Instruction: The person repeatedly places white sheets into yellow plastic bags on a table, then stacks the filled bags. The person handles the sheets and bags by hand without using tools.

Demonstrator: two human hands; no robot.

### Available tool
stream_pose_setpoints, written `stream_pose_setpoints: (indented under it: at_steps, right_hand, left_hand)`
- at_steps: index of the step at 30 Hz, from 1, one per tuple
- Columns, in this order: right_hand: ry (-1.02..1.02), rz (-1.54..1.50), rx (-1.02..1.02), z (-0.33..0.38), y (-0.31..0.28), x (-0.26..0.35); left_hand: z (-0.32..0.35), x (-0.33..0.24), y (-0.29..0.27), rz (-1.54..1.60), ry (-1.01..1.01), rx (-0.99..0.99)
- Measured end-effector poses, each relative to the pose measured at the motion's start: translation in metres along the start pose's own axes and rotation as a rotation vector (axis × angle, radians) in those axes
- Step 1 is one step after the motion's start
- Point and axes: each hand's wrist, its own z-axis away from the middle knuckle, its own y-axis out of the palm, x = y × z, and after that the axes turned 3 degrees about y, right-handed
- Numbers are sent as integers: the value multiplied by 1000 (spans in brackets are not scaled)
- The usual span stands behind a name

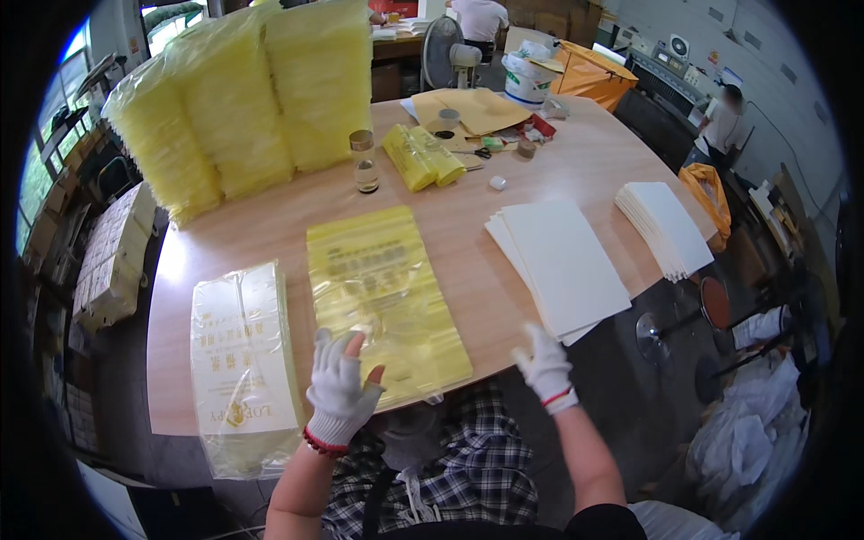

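Observation:
My left hand (pixel 344 382), in a white knit glove with bare thumb and fingertip showing, is over the near left corner of a flat yellow plastic bag (pixel 387 288). Its fingers are apart and nothing shows in them. My right hand (pixel 545 367), gloved too and slightly blurred, hangs off the table's front edge beside the near end of a stack of white sheets (pixel 567 270); its fingers are spread and hold nothing visible. To the left of the yellow bag lies a pile of printed white packs in clear plastic (pixel 241 351).
Tall bundles of yellow bags (pixel 234 108) stand at the back left. Past the yellow bag are a tape-like cylinder (pixel 364 166), folded yellow bags (pixel 421 157) and scissors (pixel 479 153). More white sheets (pixel 664 229) lie at the right edge. A fan (pixel 445 54) and other people are farther back.

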Motion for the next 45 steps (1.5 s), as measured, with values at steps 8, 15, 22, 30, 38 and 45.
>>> stream_pose_setpoints:
  at_steps: [8,15,22,30,38,45]
  right_hand:
    - [126,37,144,-54,-30,-139]
    - [-42,229,-302,-44,-20,-120]
    - [-200,-386,519,74,-45,-13]
    - [649,-1448,194,114,15,-11]
    - [355,-1351,-23,105,27,61]
    - [-144,-626,-89,115,-63,74]
  left_hand:
    - [27,-60,-14,123,5,22]
    - [35,-114,108,1190,-527,753]
    - [58,-100,175,1591,-1183,701]
    - [34,-133,54,346,-614,1032]
    - [64,-95,51,214,-1,357]
    - [-9,41,16,629,-475,345]
